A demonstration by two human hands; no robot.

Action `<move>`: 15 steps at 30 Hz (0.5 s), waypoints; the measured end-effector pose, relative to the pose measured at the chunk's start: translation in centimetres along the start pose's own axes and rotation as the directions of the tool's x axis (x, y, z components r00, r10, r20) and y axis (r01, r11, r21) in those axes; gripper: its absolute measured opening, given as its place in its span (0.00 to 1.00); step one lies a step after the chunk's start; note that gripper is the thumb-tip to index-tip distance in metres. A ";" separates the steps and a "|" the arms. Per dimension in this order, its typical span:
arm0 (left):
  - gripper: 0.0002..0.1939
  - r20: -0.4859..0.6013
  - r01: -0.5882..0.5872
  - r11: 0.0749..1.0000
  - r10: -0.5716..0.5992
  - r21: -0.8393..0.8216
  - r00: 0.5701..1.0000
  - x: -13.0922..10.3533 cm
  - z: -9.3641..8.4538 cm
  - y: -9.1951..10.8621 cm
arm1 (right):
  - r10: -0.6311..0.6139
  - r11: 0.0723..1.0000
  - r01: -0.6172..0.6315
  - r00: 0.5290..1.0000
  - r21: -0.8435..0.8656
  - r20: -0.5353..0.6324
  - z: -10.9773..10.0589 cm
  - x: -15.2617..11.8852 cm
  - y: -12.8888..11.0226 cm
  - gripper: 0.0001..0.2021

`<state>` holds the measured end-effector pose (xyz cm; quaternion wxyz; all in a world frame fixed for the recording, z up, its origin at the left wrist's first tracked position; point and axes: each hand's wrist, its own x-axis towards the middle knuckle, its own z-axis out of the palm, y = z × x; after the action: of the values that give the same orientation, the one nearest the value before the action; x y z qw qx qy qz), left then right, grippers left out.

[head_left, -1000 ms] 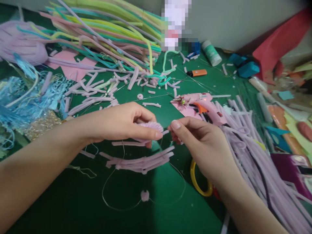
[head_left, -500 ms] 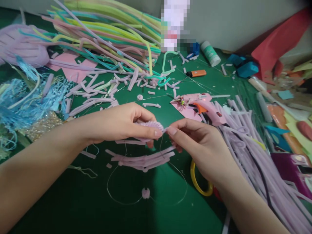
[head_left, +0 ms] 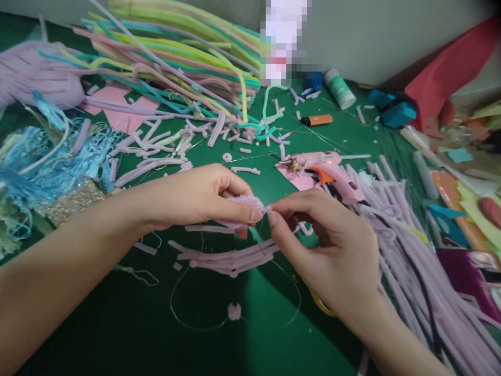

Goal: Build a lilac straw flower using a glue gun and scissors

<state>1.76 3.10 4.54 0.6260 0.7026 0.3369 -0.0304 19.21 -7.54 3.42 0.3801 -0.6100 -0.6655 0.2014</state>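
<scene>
Between the thumb and fingers of my left hand [head_left: 211,201] is a lilac fuzzy piece [head_left: 247,201] with a ribbed edge, partly hidden by the fingers. My right hand [head_left: 324,230] reaches in from the other side, its thumb and forefinger at the small tip [head_left: 267,209] of this piece; the tip looks pinched, and the other fingers curl loosely. Just below my hands lies a curved bundle of lilac strips [head_left: 227,261] on the green tabletop. A thin wire loop [head_left: 172,297] runs from the bundle down to a small lilac knob [head_left: 234,312].
A pink glue gun [head_left: 332,172] lies beyond my right hand, by a heap of lilac pipe cleaners [head_left: 407,250]. Cut lilac bits [head_left: 156,141] scatter behind my left hand, near blue tassels [head_left: 50,156]. Further back are an orange lighter [head_left: 319,120] and coloured pipe cleaners [head_left: 176,52].
My right hand has turned slightly, its thumb lower and the gap under its fingers wider. It now covers more of the yellow ring-shaped handle. My left hand keeps its hold.
</scene>
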 end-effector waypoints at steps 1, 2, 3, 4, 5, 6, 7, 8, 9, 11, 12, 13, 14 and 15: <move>0.11 -0.007 -0.006 1.000 0.006 0.008 1.000 0.0 0.0 -0.1 | -0.049 0.998 0.049 0.999 -0.049 -0.014 0.0 0.0 -0.1 0.04; 0.12 -0.019 -0.019 1.000 0.019 0.018 1.000 0.0 0.0 -0.1 | -0.103 0.990 0.100 0.994 -0.095 -0.024 0.0 -0.1 -0.1 0.04; 0.12 -0.029 -0.030 0.999 0.031 0.029 0.999 0.0 0.1 -0.3 | -0.162 0.978 0.156 0.986 -0.138 -0.029 0.0 -0.2 -0.1 0.05; 0.13 -0.032 -0.038 0.999 0.039 0.037 0.999 0.0 0.1 -0.4 | -0.224 0.960 0.215 0.974 -0.179 -0.034 0.0 -0.2 -0.1 0.06; 0.13 -0.031 -0.045 0.998 0.047 0.041 0.998 0.1 0.1 -0.5 | -0.277 0.940 0.264 0.960 -0.218 -0.030 0.0 -0.3 0.0 0.07; 0.13 -0.029 -0.052 0.998 0.053 0.039 0.998 0.0 0.1 -0.5 | -0.321 0.920 0.304 0.947 -0.249 -0.029 0.0 -0.4 0.0 0.08; 0.13 -0.028 -0.054 0.998 0.055 0.035 0.998 0.0 0.1 -0.6 | -0.346 0.908 0.327 0.938 -0.263 -0.027 0.1 -0.4 0.0 0.09; 0.13 -0.027 -0.050 0.998 0.051 0.035 0.998 0.0 0.1 -0.5 | -0.342 0.910 0.324 0.939 -0.259 -0.029 0.1 -0.5 0.1 0.09; 0.13 -0.028 -0.039 0.998 0.041 0.044 0.999 -0.1 0.0 -0.5 | -0.305 0.929 0.289 0.952 -0.232 -0.035 0.1 -0.5 0.1 0.09; 0.12 -0.027 -0.013 0.996 0.016 0.090 1.000 -0.4 -0.2 -0.2 | -0.129 0.987 0.125 0.991 -0.099 -0.043 0.0 -0.4 0.2 0.08; 0.11 -0.024 -0.001 0.993 0.004 0.117 1.000 -0.5 -0.3 0.0 | 0.006 1.000 -0.006 1.000 0.002 -0.023 -0.1 -0.3 0.3 0.06; 0.10 -0.018 0.008 0.991 -0.006 0.136 1.000 -0.7 -0.4 0.1 | 0.152 0.981 -0.153 0.988 0.122 0.021 -0.2 -0.2 0.4 0.05; 0.10 -0.014 0.015 0.989 -0.013 0.144 1.000 -0.8 -0.4 0.2 | 0.288 0.920 -0.303 0.953 0.250 0.095 -0.3 -0.1 0.6 0.05; 0.10 -0.010 0.020 0.989 -0.019 0.144 1.000 -0.9 -0.5 0.3 | 0.393 0.822 -0.439 0.898 0.363 0.197 -0.4 0.1 0.8 0.07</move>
<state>1.01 3.15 5.37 0.5718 0.7429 0.3432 -0.0577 20.05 -7.40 3.16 0.4044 -0.6376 -0.4817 0.4448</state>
